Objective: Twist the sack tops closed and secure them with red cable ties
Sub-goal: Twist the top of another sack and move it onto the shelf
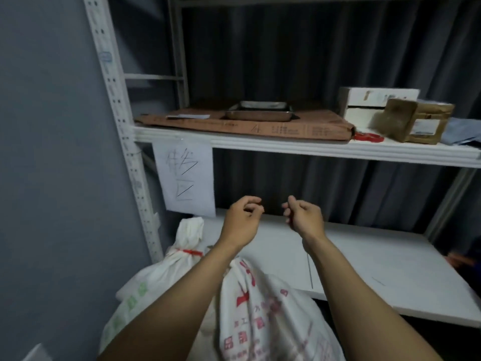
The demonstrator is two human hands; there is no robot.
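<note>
Both hands are raised in front of the lower shelf [364, 269], above the sacks and touching neither. The left hand [242, 220] and right hand [305, 217] each have the fingers curled toward the thumb. The grip looks like a pinch, but it cannot be determined whether either hand has a tie in it.

The rear sack [161, 272] stands against the wall with its neck twisted and a red cable tie [192, 252] cinched around it. The front sack [263, 313], printed in red, lies just beside it. Its neck runs under the left forearm and is mostly hidden. A bundle of spare ties [368, 137] lies on the upper shelf [286, 148].

The step in hand appears to be readying a tie for the front sack. Recommended practice:

- Gather the whole mouth of the sack before twisting.
- Twist until the neck is firm.
- Hold the twist with one hand.
- Loop the tie below the loose fabric and feed the tail through the head.
- Pull tight before releasing the twist.
</note>
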